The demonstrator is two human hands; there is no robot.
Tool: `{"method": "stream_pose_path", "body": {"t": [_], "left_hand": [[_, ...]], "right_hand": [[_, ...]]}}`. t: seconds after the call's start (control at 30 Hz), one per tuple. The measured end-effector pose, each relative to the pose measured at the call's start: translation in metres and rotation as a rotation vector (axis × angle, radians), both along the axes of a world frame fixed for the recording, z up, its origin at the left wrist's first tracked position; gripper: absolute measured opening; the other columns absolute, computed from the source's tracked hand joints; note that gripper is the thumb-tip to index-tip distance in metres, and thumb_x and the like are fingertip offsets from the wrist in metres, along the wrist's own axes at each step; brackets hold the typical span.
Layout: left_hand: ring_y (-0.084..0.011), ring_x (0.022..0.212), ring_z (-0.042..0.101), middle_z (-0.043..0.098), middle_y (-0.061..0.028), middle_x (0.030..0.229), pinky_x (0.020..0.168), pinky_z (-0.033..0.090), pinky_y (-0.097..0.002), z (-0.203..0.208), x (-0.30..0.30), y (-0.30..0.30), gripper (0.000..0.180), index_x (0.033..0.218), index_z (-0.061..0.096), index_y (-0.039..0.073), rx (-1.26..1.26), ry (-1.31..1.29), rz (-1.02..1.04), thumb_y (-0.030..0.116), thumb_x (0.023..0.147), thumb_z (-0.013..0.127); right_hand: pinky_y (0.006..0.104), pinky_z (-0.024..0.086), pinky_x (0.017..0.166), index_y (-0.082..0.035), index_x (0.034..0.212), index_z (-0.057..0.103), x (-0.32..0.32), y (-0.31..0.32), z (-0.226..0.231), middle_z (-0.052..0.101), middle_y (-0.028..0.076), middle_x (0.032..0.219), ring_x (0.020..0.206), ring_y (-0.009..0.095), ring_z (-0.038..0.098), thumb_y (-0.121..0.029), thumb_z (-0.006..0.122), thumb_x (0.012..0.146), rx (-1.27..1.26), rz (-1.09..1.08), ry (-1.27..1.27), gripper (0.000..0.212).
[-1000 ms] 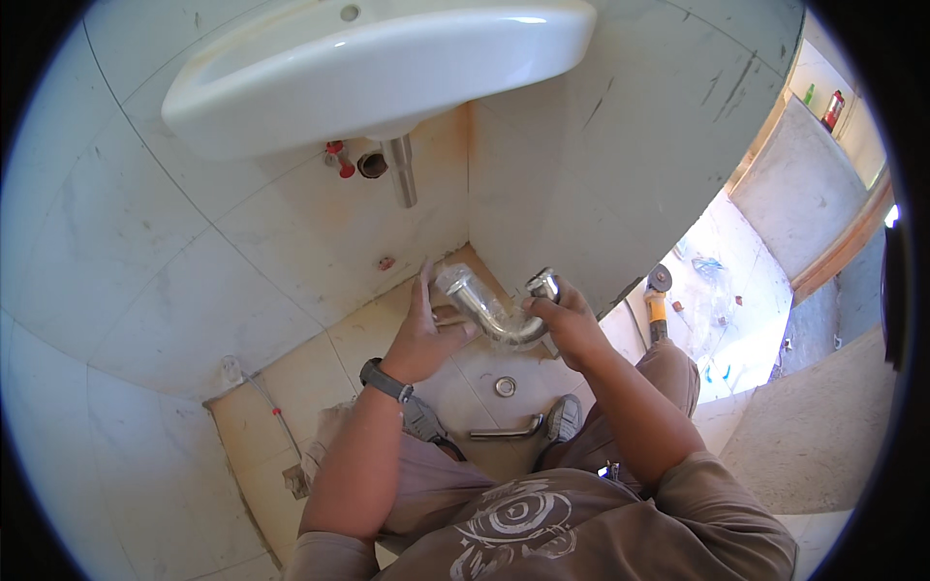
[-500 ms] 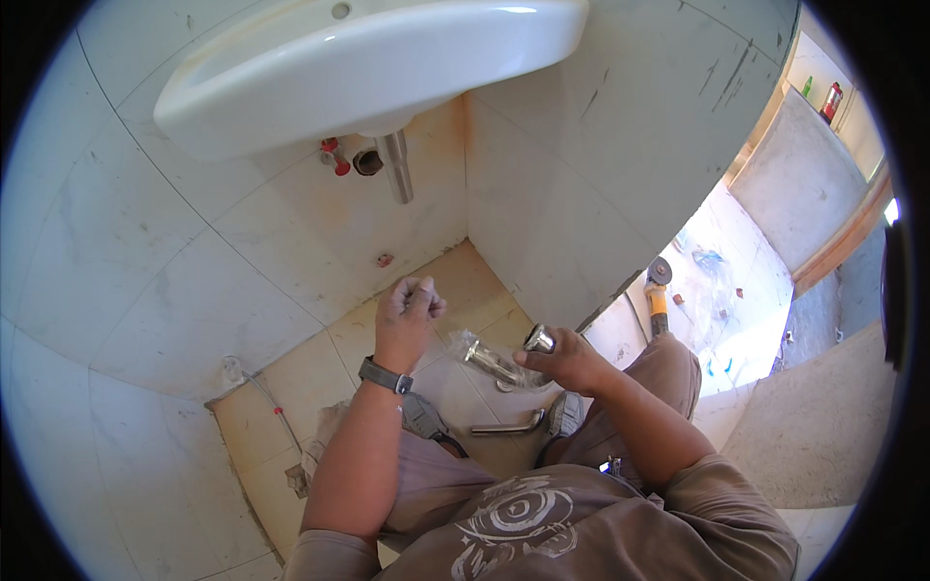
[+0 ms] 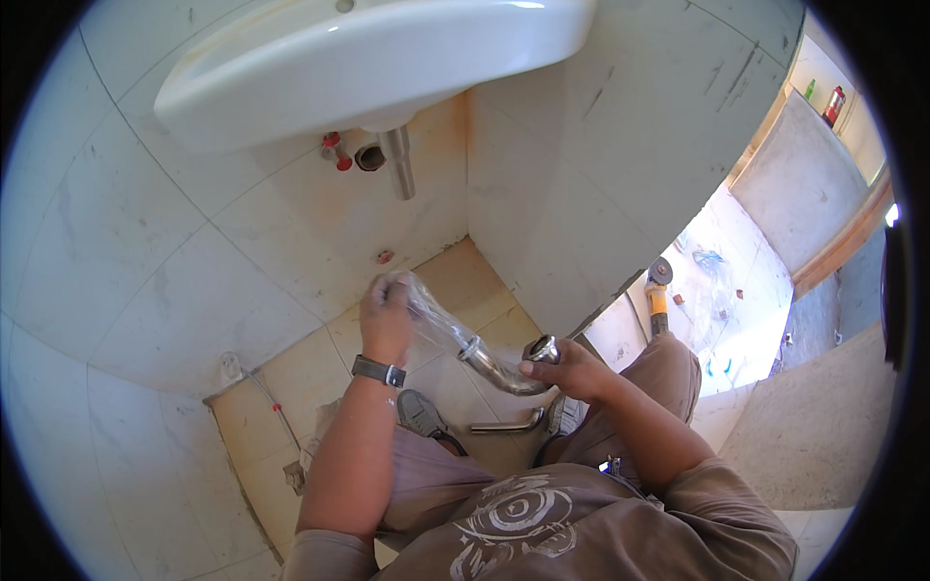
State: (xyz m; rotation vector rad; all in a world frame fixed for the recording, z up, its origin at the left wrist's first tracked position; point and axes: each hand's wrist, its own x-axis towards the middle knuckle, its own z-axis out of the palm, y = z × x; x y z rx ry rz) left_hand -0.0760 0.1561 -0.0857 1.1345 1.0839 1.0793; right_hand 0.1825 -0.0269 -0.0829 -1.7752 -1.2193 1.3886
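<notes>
My right hand [image 3: 573,368] is closed around one end of a curved chrome trap pipe [image 3: 499,372], whose ringed mouth faces up. The pipe's other end points toward my left hand [image 3: 388,302]. Those left fingers pinch a clear plastic wrapper [image 3: 433,315], stretched out from near the pipe's end. Below the pipe, a bent chrome pipe [image 3: 506,424] lies on the floor between my shoes. Ahead hangs a white washbasin [image 3: 378,73], with a straight metal drain tailpiece [image 3: 397,165] pointing down under it.
Beside the tailpiece are an open wall drain hole [image 3: 369,158] and a valve with red caps [image 3: 336,152]. A thin hose [image 3: 272,402] runs along the left wall. An angle grinder [image 3: 659,293] lies at right, near plastic scraps [image 3: 712,261] by the doorway.
My left hand has moved slightly left, drawing the clear wrapper off the trap pipe, so its bare curve now shows. My right hand has stayed almost in place.
</notes>
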Motion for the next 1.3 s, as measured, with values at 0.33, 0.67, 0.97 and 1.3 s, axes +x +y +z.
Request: {"method": "stream_pose_path", "body": {"t": [0.33,0.67,0.97,1.3], "left_hand": [[-0.0208,0.088,0.068,0.066,-0.0069,0.092,0.079,0.056,-0.0352,0.029,-0.014,0.0,0.015,0.108,0.058,0.002,0.27,0.213,0.247,0.013,0.101,0.064],[-0.0124,0.079,0.06,0.063,-0.0007,0.087,0.065,0.051,-0.0302,0.027,0.042,-0.057,0.046,0.124,0.065,0.004,-0.084,0.203,-0.521,0.041,0.098,0.074],[-0.0103,0.08,0.065,0.069,-0.0023,0.097,0.061,0.051,-0.0299,0.016,0.039,-0.051,0.034,0.106,0.064,0.009,-0.152,-0.255,-0.409,0.04,0.098,0.075],[-0.0136,0.086,0.068,0.069,-0.0051,0.099,0.068,0.058,-0.0334,0.016,0.063,-0.062,0.027,0.115,0.063,0.004,0.002,-0.271,-0.235,0.026,0.102,0.072]], "right_hand": [[0.0305,0.049,0.078,-0.002,0.104,0.07,0.028,-0.003,-0.003,0.068,0.002,0.091,0.085,0.01,0.059,-0.036,0.078,0.096,0.217,-0.352,0.178,0.036],[0.0337,0.052,0.09,0.001,0.121,0.068,-0.031,0.017,0.04,0.073,0.006,0.107,0.102,0.015,0.066,-0.033,0.071,0.102,0.415,-0.246,0.484,0.04],[0.0296,0.054,0.072,-0.002,0.149,0.045,-0.018,-0.005,0.009,0.066,0.012,0.119,0.082,0.018,0.066,-0.031,0.078,0.096,0.128,0.214,0.138,0.07],[0.0332,0.054,0.065,-0.004,0.119,0.065,-0.014,-0.008,0.03,0.064,0.005,0.076,0.068,0.015,0.063,-0.028,0.073,0.095,0.125,0.193,0.119,0.035]]}}
